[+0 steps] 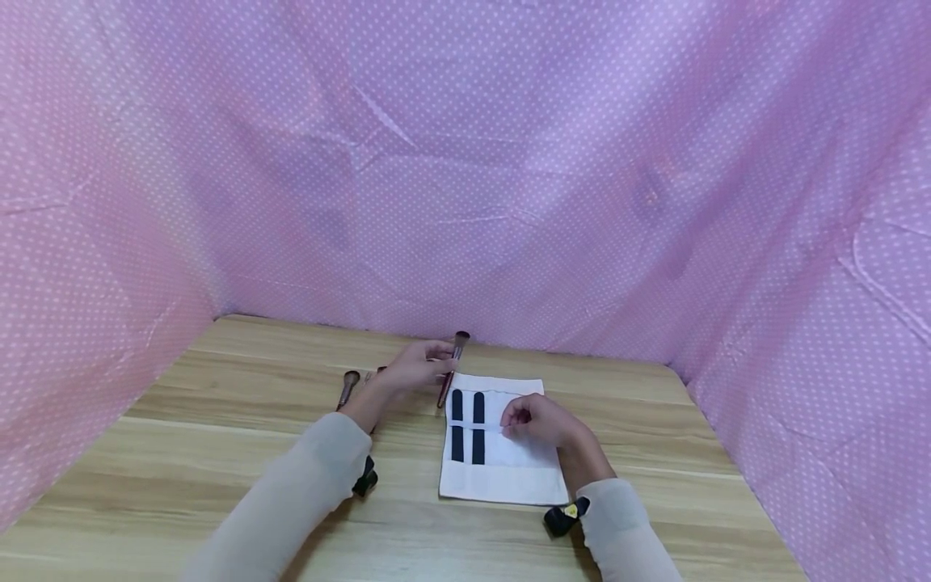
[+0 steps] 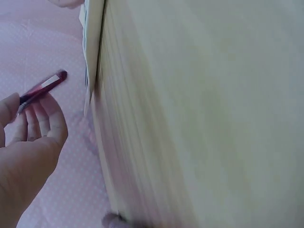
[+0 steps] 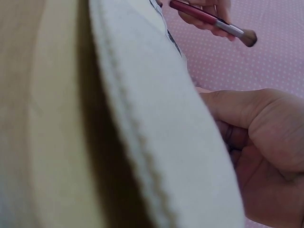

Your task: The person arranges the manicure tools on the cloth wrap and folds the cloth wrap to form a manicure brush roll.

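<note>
My left hand [image 1: 418,368] holds a makeup brush [image 1: 449,373] with a dark red handle, silver ferrule and brown bristles. The brush stands nearly upright, bristles up, at the upper left corner of a white cloth case [image 1: 502,482]. In the right wrist view, this brush [image 3: 204,15] shows along most of its length. A white band [image 1: 465,425] crosses two black strips [image 1: 478,446] on the case. My right hand [image 1: 541,424] is over the case, its thumb and fingers curled together and pinching the band; the right wrist view hides the fingertips.
Another makeup brush [image 1: 349,386] lies left of my left forearm, with further small dark items partly hidden beside it. The wooden table [image 1: 240,404] ends at a pink dotted cloth [image 1: 465,202] at the back and sides.
</note>
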`<state>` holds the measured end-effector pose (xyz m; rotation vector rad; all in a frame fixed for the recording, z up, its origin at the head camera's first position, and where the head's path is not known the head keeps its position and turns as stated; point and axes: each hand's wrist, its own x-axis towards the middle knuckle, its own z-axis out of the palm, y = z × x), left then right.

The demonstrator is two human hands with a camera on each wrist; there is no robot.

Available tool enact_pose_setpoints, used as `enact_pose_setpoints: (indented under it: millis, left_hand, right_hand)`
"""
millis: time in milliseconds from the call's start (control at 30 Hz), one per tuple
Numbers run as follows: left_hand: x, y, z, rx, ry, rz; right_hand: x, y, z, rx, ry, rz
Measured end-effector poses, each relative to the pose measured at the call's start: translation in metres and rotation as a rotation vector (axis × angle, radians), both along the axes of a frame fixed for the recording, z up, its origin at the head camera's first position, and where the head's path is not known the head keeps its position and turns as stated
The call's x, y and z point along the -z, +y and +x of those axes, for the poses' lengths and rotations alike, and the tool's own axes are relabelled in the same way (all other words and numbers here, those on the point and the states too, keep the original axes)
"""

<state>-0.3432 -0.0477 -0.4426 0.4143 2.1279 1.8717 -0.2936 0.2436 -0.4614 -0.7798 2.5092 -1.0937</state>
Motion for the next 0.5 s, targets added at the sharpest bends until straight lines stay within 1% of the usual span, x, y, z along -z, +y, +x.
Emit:
enact_pose_setpoints:
  millis: [100,200,333,433,500]
  left_hand:
    - [0.002,0.011,-0.001,-0.009,-0.046,0.083]
    - [0.003,0.023,-0.001,-0.031,-0.082,0.146]
    - [0.004,0.042,0.000,-0.081,-0.126,0.224]
    - [0.007,0.056,0.000,-0.113,-0.153,0.254]
    - [0.009,0.065,0.000,-0.120,-0.172,0.268]
  right_hand:
    - [-0.001,0.000,0.000,-0.011,0.000,-0.006]
    - [-0.001,0.000,0.000,-0.022,0.002,-0.013]
    - [-0.001,0.000,-0.001,-0.023,0.002,-0.008]
    - [-0.001,0.000,-0.001,-0.020,-0.003,-0.007]
    - [-0.001,0.001,-0.001,-0.019,-0.007,-0.010]
